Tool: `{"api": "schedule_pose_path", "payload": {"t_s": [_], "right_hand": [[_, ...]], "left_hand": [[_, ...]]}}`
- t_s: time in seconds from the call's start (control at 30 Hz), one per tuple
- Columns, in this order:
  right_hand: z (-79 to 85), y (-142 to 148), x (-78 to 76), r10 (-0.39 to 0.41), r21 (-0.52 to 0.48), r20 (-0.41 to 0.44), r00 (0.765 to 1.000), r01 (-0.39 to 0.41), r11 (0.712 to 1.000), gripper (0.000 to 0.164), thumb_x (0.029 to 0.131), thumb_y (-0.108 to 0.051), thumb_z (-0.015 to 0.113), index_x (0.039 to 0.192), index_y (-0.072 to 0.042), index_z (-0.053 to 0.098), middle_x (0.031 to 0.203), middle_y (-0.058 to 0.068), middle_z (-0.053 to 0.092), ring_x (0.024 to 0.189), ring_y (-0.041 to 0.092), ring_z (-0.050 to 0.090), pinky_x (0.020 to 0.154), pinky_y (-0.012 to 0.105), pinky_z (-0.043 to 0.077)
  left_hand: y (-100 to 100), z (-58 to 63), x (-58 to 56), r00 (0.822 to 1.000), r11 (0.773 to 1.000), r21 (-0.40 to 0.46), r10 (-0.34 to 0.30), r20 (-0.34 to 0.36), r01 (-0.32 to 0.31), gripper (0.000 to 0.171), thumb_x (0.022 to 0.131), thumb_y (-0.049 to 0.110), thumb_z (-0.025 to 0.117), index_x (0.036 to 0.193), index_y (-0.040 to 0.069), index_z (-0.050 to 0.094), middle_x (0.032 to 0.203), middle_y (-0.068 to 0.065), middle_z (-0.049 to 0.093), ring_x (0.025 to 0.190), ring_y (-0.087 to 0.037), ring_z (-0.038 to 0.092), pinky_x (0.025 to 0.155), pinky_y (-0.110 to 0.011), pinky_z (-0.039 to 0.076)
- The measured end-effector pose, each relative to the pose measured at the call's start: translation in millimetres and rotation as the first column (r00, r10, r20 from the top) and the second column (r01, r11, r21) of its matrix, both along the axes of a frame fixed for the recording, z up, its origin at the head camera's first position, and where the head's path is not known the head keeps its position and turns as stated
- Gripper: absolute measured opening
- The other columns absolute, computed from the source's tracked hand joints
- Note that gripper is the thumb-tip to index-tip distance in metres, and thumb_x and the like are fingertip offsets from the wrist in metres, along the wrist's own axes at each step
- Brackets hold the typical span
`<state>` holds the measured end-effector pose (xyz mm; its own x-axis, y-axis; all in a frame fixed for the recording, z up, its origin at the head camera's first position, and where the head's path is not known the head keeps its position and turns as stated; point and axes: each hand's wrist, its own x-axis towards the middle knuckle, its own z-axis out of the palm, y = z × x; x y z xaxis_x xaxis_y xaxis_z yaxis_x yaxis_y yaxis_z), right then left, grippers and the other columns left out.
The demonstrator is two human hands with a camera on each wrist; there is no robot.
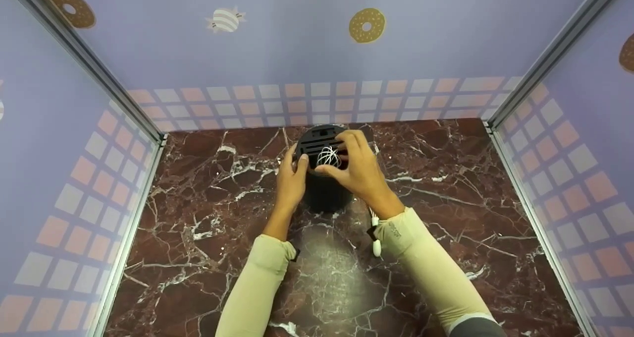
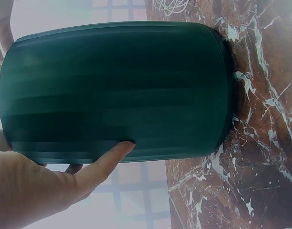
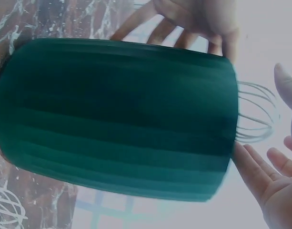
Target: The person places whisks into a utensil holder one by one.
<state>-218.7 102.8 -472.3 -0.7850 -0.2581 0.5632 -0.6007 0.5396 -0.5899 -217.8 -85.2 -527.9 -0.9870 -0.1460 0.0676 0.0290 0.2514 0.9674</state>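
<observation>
A dark green ribbed utensil holder (image 2: 122, 90) with a slotted black top (image 1: 317, 141) stands upright on the marble-patterned surface. My left hand (image 1: 291, 178) holds its side near the top, the thumb at the rim and the fingers along the wall. From an opening in the top rises the wire head of a whisk (image 1: 328, 157), the rest of it hidden inside. Around these wires my right hand (image 1: 364, 171) is spread, thumb and fingers apart. In the right wrist view, a gap shows between the right thumb (image 3: 286, 86) and the whisk, while the fingers reach the holder's rim.
A white-ended object (image 1: 377, 248) lies partly hidden under my right wrist. Loose white wire loops (image 3: 5, 207) show on the surface beside the holder. Patterned lilac panels (image 1: 297, 54) enclose the back and sides, joined by metal corner rails (image 1: 545, 54).
</observation>
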Motion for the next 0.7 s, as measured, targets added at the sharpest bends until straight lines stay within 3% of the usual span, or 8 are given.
{"api": "schedule_pose_path", "payload": {"t_s": [0.2, 0.33, 0.5, 0.7], "right_hand": [[14.5, 18.1, 4.3, -0.011, -0.076, 0.020, 1.000, 0.012, 0.997, 0.068, 0.080, -0.042, 0.085, 0.125, -0.001, 0.054, 0.122, 0.012, 0.054, 0.107, 0.031, 0.064, 0.085, 0.026, 0.061], [22.9, 35.2, 5.6, -0.054, -0.131, 0.044, 0.998, 0.059, 0.990, 0.061, 0.085, -0.037, 0.082, 0.125, 0.000, 0.055, 0.119, 0.013, 0.057, 0.103, 0.027, 0.066, 0.082, 0.025, 0.061], [27.9, 61.7, 6.1, -0.162, -0.176, 0.039, 0.986, 0.167, 0.970, 0.049, 0.092, -0.032, 0.078, 0.121, 0.003, 0.058, 0.112, 0.015, 0.062, 0.092, 0.023, 0.069, 0.074, 0.030, 0.062], [25.6, 87.9, 7.9, -0.282, -0.217, 0.039, 0.959, 0.284, 0.934, 0.039, 0.096, -0.029, 0.072, 0.118, 0.001, 0.059, 0.106, 0.012, 0.069, 0.085, 0.016, 0.067, 0.066, 0.024, 0.054]], "left_hand": [[0.7, -0.3, -1.5, 1.000, 1.000, 0.017, 0.014, -0.013, -0.014, 0.051, 0.106, 0.036, 0.051, 0.154, 0.019, 0.046, 0.151, -0.010, 0.052, 0.137, -0.028, 0.053, 0.113, -0.046, 0.045], [1.3, -1.5, -2.1, 1.000, 0.999, 0.041, 0.014, -0.019, -0.013, 0.051, 0.106, 0.032, 0.052, 0.154, 0.017, 0.046, 0.150, -0.012, 0.052, 0.135, -0.028, 0.054, 0.112, -0.045, 0.045], [1.4, -1.5, -2.1, 1.000, 0.999, 0.047, 0.003, -0.019, -0.002, 0.052, 0.106, 0.033, 0.051, 0.155, 0.016, 0.045, 0.152, -0.012, 0.051, 0.137, -0.029, 0.053, 0.113, -0.045, 0.044], [0.8, -1.1, -0.9, 0.999, 0.998, 0.066, -0.011, -0.031, 0.013, 0.052, 0.106, 0.034, 0.051, 0.155, 0.017, 0.044, 0.152, -0.010, 0.050, 0.139, -0.028, 0.051, 0.114, -0.046, 0.044]]}}
